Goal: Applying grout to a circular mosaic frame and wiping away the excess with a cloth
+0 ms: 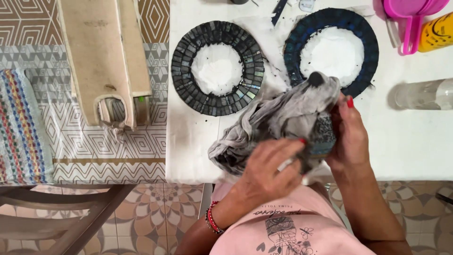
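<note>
Down at the near edge of the white counter (193, 141), both hands are working over one small piece, held just above the person's lap so the grime is falling clear of the finished work. The left hand (269, 167) is pressing a crumpled grey cloth (278, 118) against a small mosaic object (324, 134), fingers (283, 148) curled and spread over the bundle, grasping the cloth rather than lying loose. The right hand (349, 134) is cupping the object from the other side, bracing it so the cloth can bear down; its fingers are wrapping around the piece, clenched on it, though most of the object is hidden under the fabric and I cannot tell its full shape. Further back on the counter, two round mosaic rings are lying flat and well apart from the hands: a grey ring (217, 68) on the left and a dark blue ring (331, 49) just behind the cloth. A pink jug (411, 14), a yellow container (436, 33) and a clear bottle (424, 94) are sitting off to the right.
</note>
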